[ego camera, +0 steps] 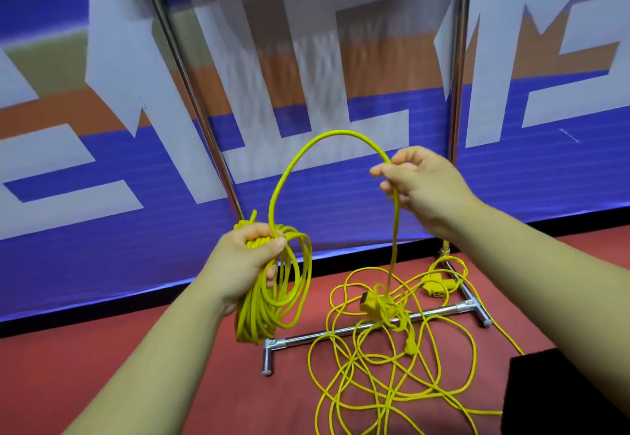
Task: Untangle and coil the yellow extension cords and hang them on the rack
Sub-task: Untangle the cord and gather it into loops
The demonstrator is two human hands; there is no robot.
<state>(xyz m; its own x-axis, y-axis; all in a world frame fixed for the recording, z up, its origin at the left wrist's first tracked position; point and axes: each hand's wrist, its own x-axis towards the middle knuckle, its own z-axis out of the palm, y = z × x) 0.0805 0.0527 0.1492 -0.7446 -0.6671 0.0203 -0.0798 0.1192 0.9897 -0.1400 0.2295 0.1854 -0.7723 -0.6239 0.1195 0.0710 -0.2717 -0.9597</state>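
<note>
Coiling: left hand grips coil, right hand pinches feed strand; match loop size, clear tangle below right hand first.

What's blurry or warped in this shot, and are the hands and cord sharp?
Head view: the banner smears near the top centre. Head view: the rack poles tilt, likely from lens distortion, and carry glare streaks. Head view: the left hand gripping the coil and the right hand pinching the cord look sharp.
</note>
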